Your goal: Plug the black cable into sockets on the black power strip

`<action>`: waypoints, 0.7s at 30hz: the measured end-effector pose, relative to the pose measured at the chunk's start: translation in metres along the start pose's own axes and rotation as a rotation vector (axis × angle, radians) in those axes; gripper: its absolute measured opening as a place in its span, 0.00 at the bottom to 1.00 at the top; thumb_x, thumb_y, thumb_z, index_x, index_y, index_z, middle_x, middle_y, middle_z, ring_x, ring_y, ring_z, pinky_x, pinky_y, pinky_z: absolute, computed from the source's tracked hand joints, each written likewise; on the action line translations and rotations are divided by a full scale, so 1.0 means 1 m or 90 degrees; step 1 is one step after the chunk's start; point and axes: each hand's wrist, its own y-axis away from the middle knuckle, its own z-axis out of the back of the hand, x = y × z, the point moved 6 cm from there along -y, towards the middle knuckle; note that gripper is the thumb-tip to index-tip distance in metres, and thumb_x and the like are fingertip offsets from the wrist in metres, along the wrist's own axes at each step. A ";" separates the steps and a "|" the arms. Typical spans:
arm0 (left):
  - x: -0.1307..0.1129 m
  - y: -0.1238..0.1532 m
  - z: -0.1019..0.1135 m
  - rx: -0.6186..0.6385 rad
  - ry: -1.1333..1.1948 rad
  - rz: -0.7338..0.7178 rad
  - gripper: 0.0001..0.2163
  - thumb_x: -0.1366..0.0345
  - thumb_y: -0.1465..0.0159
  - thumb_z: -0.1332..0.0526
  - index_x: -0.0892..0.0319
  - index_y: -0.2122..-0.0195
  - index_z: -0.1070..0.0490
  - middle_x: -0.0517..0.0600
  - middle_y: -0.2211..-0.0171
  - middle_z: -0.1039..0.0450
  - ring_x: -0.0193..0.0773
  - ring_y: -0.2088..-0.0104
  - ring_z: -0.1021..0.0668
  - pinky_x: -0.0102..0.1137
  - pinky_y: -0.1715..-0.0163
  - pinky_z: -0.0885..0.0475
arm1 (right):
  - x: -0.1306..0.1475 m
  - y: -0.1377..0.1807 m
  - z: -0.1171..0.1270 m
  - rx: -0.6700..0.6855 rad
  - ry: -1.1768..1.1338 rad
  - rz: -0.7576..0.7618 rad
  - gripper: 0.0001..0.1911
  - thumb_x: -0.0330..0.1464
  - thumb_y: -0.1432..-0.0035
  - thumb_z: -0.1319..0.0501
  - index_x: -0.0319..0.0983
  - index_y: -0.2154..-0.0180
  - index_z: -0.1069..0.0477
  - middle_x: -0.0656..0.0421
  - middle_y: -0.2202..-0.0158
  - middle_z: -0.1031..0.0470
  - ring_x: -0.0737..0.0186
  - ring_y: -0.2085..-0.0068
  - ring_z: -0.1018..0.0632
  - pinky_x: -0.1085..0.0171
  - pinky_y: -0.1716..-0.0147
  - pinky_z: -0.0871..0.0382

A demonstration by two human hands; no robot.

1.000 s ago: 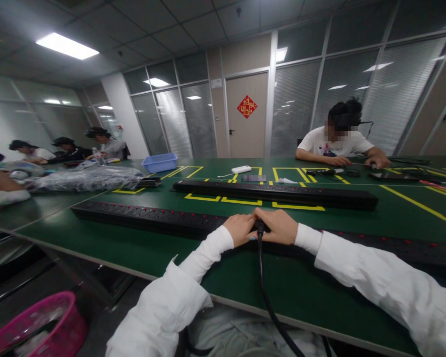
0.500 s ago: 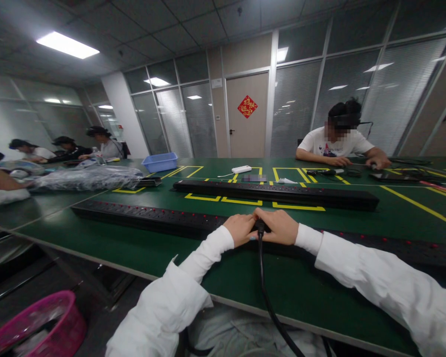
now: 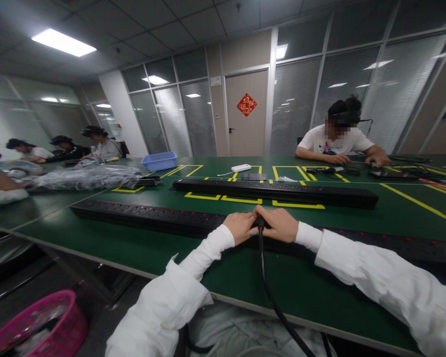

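Observation:
A long black power strip with a row of red dots lies across the green table in front of me. At its middle, both my hands meet around a black plug, whose thick black cable runs down over the table edge toward my lap. My left hand is closed on the plug from the left, its fingertips near those of my other hand. From the right, my right hand grips it too. The fingers cover most of the plug and the part of the strip beneath, so how far it is seated is hidden.
Another black power strip lies farther back, parallel. Behind it are a white power bank and yellow tape markings. Clear plastic wrapping and a blue basket stand left. A person works opposite; a pink basket is below left.
Both hands stay closed around the plug at the strip, with only a very slight shift of the fingers. The view has moved a little; the strips lie where they were.

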 end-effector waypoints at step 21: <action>-0.004 0.000 -0.003 0.000 -0.031 -0.041 0.20 0.52 0.40 0.59 0.62 0.59 0.40 0.54 0.62 0.34 0.44 0.61 0.30 0.37 0.63 0.35 | 0.007 0.002 0.012 0.001 -0.019 0.049 0.21 0.48 0.49 0.51 0.38 0.61 0.43 0.54 0.65 0.29 0.57 0.68 0.27 0.67 0.74 0.44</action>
